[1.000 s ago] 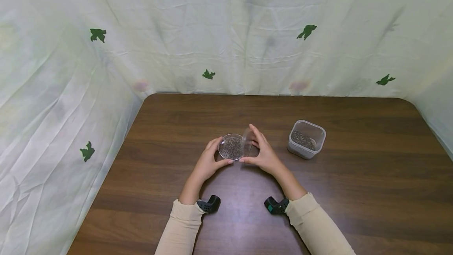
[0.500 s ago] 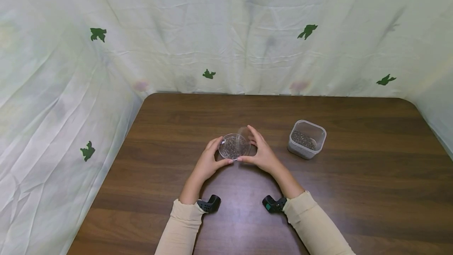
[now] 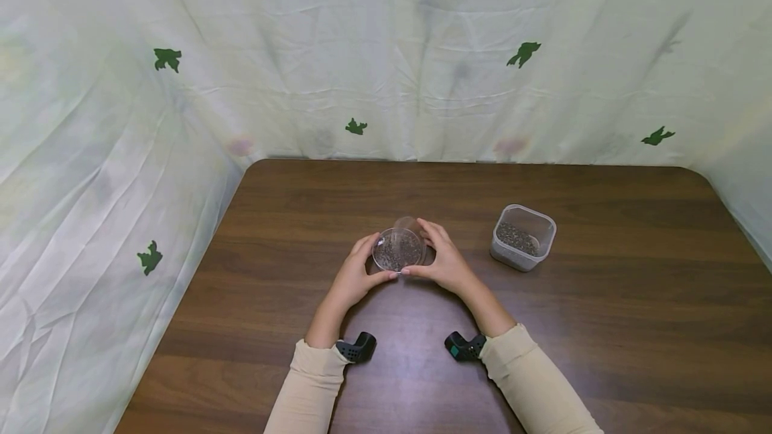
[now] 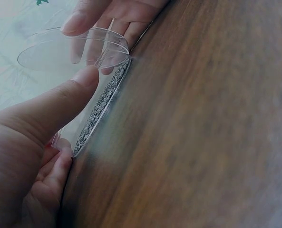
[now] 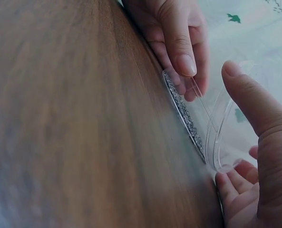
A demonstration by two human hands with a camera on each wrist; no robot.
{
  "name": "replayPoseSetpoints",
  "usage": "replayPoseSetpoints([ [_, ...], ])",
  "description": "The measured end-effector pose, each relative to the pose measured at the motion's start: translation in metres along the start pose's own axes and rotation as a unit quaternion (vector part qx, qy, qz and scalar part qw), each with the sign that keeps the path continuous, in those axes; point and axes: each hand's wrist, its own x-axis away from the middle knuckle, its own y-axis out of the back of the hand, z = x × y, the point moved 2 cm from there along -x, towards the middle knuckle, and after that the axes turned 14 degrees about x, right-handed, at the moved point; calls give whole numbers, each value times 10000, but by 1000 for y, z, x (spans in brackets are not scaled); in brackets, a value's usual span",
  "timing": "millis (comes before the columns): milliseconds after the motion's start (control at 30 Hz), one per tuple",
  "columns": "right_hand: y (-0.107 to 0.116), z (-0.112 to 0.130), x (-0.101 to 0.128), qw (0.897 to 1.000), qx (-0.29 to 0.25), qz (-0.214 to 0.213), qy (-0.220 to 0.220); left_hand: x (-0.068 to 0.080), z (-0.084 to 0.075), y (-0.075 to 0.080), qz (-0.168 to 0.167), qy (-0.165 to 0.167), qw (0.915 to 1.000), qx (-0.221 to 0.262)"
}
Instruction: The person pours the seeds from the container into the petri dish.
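You are looking down at a dark brown wood-grain desk (image 3: 603, 327) with rounded far corners. Around its far edge and both side edges hangs a pale, creased white cloth backdrop (image 3: 386, 52), falling in folds past the left edge. Small green bird-shaped prints (image 3: 167, 58) are scattered over the cloth, one just above the middle of the far edge. Soft, even light falls on the desk, with a faint sheen near its near edge.

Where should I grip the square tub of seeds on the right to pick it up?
Take the tub by two opposite side walls just under the rim, coming straight down from above. It stands upright and open with seeds inside, so a level grip across the walls probably keeps them from spilling. The table around it looks free.
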Motion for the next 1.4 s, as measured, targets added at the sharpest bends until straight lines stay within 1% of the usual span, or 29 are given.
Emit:
replayPoseSetpoints([
  [233, 0, 0, 0, 9998, 115, 34, 180, 0, 1, 0, -25, -77, 10000, 48],
  [367, 0, 0, 0, 9996, 85, 54, 250, 0, 1, 0, -21, -112, 9999, 83],
  [633, -1, 0, 1, 9995, 159, 61, 257, 1, 0, 1, 23, -33, 9999, 137],
  [867, -2, 0, 0, 9990, 181, 35, 412, 1, 0, 1, -14, -93, 9996, 257],
  [1067, -3, -1, 0, 9994, 96, 31, 335, 1, 1, 1, -24, -38, 9993, 358],
  [1400, -3, -1, 0, 9991, 233, 148, 327, 0, 1, 1, -30, 4, 9987, 516],
])
